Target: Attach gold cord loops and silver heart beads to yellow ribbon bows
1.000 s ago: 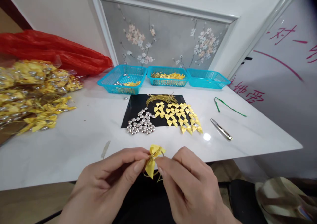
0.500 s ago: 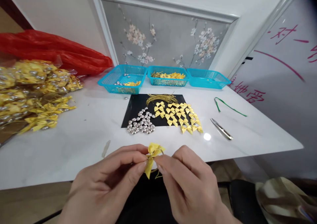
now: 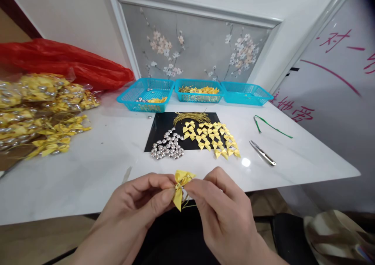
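Observation:
Just off the table's front edge, my left hand (image 3: 143,202) pinches a yellow ribbon bow (image 3: 179,200) between thumb and fingers. A thin gold cord (image 3: 187,206) is looped at the bow's middle, its end trailing below. My right hand (image 3: 225,206) is closed at the bow's right side, thumb and forefinger pinching the cord; the exact grip is partly hidden. Beyond my hands, silver beads (image 3: 168,148) lie in a pile, partly on a black mat (image 3: 152,134). Rows of yellow bows (image 3: 215,136) sit to their right, and a bundle of gold cords (image 3: 191,118) is behind.
Three blue baskets (image 3: 158,108) line the back of the table (image 3: 96,179). Small thread snips (image 3: 263,153) and a green ribbon (image 3: 272,126) lie on the right. Bagged yellow bows (image 3: 41,89) and a red plastic bag (image 3: 67,64) crowd the left.
My right hand has shifted slightly, and its fingers have pulled a little away from the bow's middle. The gold loop at the centre shows more clearly. The bow stays in my left hand.

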A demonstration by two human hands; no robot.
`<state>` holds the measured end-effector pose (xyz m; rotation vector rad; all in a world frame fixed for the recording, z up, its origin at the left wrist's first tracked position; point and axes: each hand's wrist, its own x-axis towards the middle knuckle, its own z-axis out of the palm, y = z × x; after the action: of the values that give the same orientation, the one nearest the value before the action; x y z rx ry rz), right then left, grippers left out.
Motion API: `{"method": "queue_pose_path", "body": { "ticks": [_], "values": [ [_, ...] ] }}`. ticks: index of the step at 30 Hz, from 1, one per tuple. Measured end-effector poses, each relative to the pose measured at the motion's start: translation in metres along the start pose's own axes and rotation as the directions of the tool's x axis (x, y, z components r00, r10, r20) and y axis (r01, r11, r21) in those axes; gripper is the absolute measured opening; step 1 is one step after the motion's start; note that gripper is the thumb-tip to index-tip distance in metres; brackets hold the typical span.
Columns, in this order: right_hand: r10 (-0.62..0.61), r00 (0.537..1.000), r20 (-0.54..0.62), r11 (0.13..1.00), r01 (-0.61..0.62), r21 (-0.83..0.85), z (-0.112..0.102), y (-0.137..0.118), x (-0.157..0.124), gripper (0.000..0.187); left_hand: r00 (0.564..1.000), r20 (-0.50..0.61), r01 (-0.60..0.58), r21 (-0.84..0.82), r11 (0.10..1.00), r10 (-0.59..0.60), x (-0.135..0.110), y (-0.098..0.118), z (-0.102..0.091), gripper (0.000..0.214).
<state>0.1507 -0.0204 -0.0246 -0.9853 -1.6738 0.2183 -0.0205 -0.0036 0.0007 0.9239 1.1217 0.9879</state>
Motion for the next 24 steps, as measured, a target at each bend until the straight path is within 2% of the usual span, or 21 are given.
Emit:
{"method": "queue_pose_path", "body": {
  "ticks": [4,15,24],
  "values": [
    [0.023,1.000,0.019,1.000,-0.023,0.019,-0.0005,0.0012,0.0010,0.027,0.999,0.037,0.009,-0.026,1.000,-0.008,0.0013,-0.0023,-0.0052,0.012],
    [0.048,0.996,0.072,0.997,-0.052,0.063,-0.0015,0.0034,0.0017,0.028,0.994,0.100,0.055,-0.073,0.996,-0.048,0.0029,0.0015,-0.0011,0.007],
    [0.044,0.993,0.110,0.994,-0.055,0.094,-0.0005,0.0070,0.0001,0.031,0.991,0.074,0.123,-0.183,0.975,-0.111,0.0030,0.0016,0.0015,0.013]
  ]
}}
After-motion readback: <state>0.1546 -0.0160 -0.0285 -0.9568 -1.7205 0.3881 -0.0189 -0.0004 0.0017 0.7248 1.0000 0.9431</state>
